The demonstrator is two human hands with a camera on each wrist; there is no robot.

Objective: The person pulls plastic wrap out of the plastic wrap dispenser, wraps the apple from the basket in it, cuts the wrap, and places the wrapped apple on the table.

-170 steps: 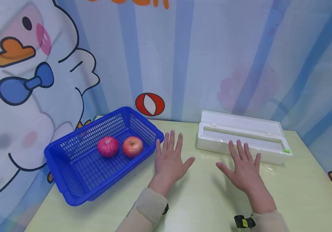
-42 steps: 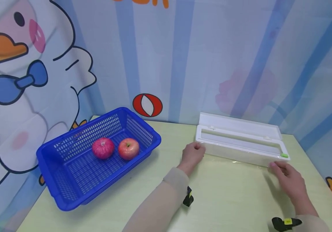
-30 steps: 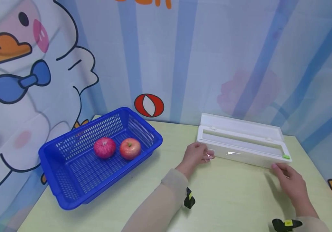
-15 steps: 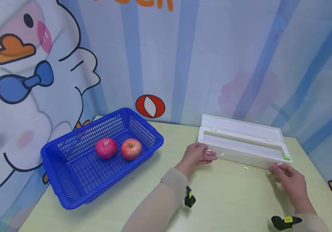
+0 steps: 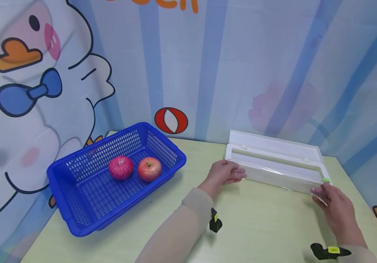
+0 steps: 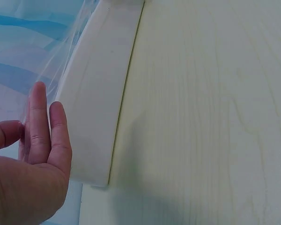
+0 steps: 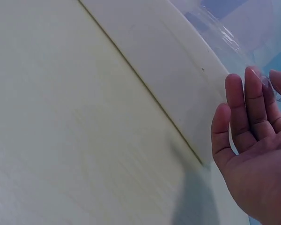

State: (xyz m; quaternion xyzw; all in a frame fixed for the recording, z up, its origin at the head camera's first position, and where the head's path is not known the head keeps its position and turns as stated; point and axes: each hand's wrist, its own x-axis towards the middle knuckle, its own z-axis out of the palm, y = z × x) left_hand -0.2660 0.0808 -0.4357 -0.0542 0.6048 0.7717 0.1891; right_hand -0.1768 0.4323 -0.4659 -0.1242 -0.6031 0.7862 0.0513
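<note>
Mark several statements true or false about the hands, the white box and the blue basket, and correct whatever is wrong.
1. The left hand and the right hand both pinch clear film. True.
2. The blue basket stands left of the white box in the head view. True.
3. The white box is shut. False: its lid is open.
4. The blue basket holds three things. False: two show in it, an apple and a round pink item.
5. The right hand is inside the blue basket. False: it is by the white box.
6. A small green piece shows at the white box's right end. True.
</note>
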